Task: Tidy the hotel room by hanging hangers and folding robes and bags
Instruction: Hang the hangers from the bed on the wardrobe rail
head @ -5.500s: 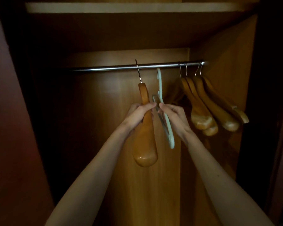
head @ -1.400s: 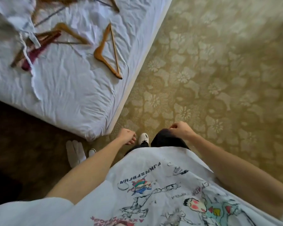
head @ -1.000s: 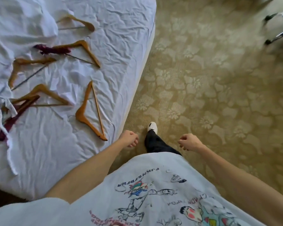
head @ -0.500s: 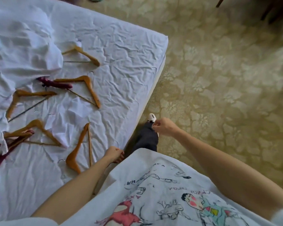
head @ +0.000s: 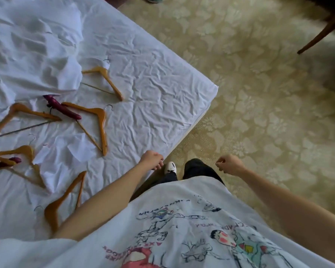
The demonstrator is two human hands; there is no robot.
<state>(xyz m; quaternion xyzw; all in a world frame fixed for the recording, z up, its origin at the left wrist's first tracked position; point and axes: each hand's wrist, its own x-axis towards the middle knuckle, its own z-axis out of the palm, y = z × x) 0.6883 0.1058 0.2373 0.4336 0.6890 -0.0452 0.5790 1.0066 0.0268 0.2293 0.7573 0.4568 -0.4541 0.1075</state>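
Wooden hangers scattered flat on the bed [head: 153, 97]'s rumpled white sheet: nearest hanger [head: 63, 200] by the left forearm, another hanger [head: 102, 120] mid-sheet with a maroon padded hanger [head: 62, 109] overlapping it, a further one [head: 104, 78] partly under the white robe [head: 31, 55] bunched at top left. Left hand [head: 151, 160] above the bed edge, fingers loosely curled, holding nothing. Right hand [head: 230, 164] over the patterned carpet [head: 269, 93], fingers loosely curled, nothing held. White printed T-shirt [head: 182, 229] and a white shoe [head: 170, 167] below.
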